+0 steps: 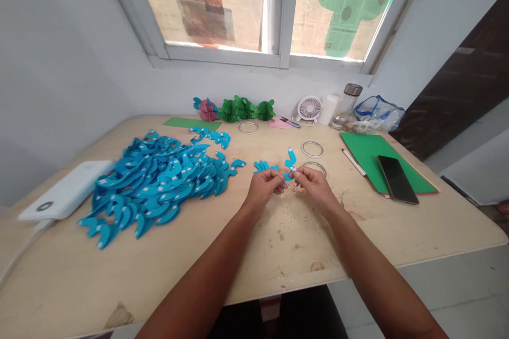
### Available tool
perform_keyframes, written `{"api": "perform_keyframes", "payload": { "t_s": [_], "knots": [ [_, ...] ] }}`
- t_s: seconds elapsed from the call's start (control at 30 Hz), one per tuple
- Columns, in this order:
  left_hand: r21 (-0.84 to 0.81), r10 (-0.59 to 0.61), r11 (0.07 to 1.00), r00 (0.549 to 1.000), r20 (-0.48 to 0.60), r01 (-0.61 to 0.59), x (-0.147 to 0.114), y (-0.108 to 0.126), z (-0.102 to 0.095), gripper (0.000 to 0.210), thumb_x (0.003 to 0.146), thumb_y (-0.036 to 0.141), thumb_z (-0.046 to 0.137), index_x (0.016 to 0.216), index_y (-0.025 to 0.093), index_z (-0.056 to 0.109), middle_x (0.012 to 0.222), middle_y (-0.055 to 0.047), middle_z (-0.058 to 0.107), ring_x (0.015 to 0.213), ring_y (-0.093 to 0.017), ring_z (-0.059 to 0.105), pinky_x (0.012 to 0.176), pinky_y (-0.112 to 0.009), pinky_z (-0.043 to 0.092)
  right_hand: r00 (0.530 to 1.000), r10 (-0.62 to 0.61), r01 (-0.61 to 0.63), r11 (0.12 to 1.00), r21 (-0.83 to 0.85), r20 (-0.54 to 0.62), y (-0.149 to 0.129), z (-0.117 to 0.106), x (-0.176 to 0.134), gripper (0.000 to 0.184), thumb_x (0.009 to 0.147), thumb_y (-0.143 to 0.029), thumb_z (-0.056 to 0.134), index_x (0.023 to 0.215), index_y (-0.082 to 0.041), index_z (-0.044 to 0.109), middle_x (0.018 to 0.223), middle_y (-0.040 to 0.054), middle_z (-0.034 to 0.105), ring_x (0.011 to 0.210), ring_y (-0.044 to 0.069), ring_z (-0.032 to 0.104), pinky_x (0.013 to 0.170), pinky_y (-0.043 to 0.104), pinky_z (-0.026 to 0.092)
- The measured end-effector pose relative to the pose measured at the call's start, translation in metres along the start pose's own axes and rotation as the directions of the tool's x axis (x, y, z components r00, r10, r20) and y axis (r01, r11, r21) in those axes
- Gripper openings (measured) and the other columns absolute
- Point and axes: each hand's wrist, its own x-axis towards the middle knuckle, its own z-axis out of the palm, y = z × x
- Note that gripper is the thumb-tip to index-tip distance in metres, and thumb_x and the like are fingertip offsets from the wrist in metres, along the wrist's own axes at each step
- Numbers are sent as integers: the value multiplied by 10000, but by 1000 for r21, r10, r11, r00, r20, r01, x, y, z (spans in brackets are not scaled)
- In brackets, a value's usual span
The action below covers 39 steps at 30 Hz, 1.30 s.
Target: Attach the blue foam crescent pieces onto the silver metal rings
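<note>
Just right of the table's middle, my two hands meet over a curved blue paper piece [291,158] marked with small white squares. My left hand [265,187] pinches its left end, and my right hand [315,185] pinches it close by. Fingertips cover part of the piece. Behind my left fingers lie more blue paper cutouts [263,166]. A large heap of similar blue cutouts [159,175] with white squares spreads to my left, with a few strays [214,136] beyond it. Near my right hand, a metal ring [324,169] lies partly hidden.
Two other rings [312,142] [248,123] lie farther back. A white power bank [67,190] with a cable sits at left. Green sheets [363,156], a phone [397,180] and a pen [353,162] lie right. Paper flowers [244,108], a small fan [309,109] and a glass bottle [347,103] line the wall.
</note>
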Motion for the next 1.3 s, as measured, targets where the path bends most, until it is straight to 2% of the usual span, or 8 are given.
{"api": "perform_keyframes", "payload": {
  "t_s": [0.2,0.37,0.53,0.67,0.83,1.1,1.2,1.3],
  "knots": [
    [-14,59,998,992,-111,-61,2,0,0,164,631,285,632,719,148,624,557,12,613,468,-86,521,471,-199,405,997,-68,70,989,-129,23,2,-1,0,237,791,-356,510,686,-172,616,659,8,571,618,128,481,579,246,360],
    [-40,121,991,978,-171,-130,5,-1,-3,273,588,321,691,781,141,623,692,-5,633,587,-111,569,527,-219,451,971,-163,216,913,-347,175,1,2,-5,237,824,-309,475,688,-172,615,615,-6,537,586,117,455,555,235,326],
    [-1,181,983,974,-136,-183,11,-6,-6,299,572,287,708,803,152,575,661,17,611,601,-111,571,552,-219,451,936,-214,331,806,-491,279,1,7,-8,211,829,-257,479,668,-172,586,693,6,588,634,115,490,630,242,348],
    [55,168,985,984,-64,-165,12,-8,-8,368,559,278,716,861,159,543,652,20,619,603,-123,583,553,-225,450,927,-208,356,751,-557,312,-1,9,-10,192,833,-235,481,692,-174,597,720,14,611,648,120,509,635,244,349],
    [184,181,969,981,-64,-166,11,-7,-11,342,568,239,682,870,166,540,604,36,603,570,-122,578,530,-216,430,921,-217,378,698,-608,324,-2,9,-12,168,823,-222,500,696,-182,603,707,15,619,677,135,527,636,248,352],
    [80,123,990,992,-41,-119,9,-4,-9,220,594,196,604,806,158,560,576,41,574,512,-102,543,485,-201,409,913,-224,392,710,-585,341,2,9,-11,138,824,-237,515,769,-187,631,780,29,652,708,139,565,673,262,374],
    [-20,83,996,996,-31,-84,6,1,-9,278,593,241,632,850,150,572,590,37,570,512,-104,542,458,-197,400,919,-237,376,765,-522,315,1,8,-10,153,829,-243,505,789,-191,643,792,29,660,706,136,563,672,261,387],
    [-66,67,996,998,-16,-68,4,4,-10,379,599,254,653,952,146,567,582,46,553,496,-92,526,456,-190,394,944,-255,320,856,-406,207,2,5,-7,184,832,-291,502,842,-189,655,817,35,665,696,136,560,629,251,396]
  ]
}}
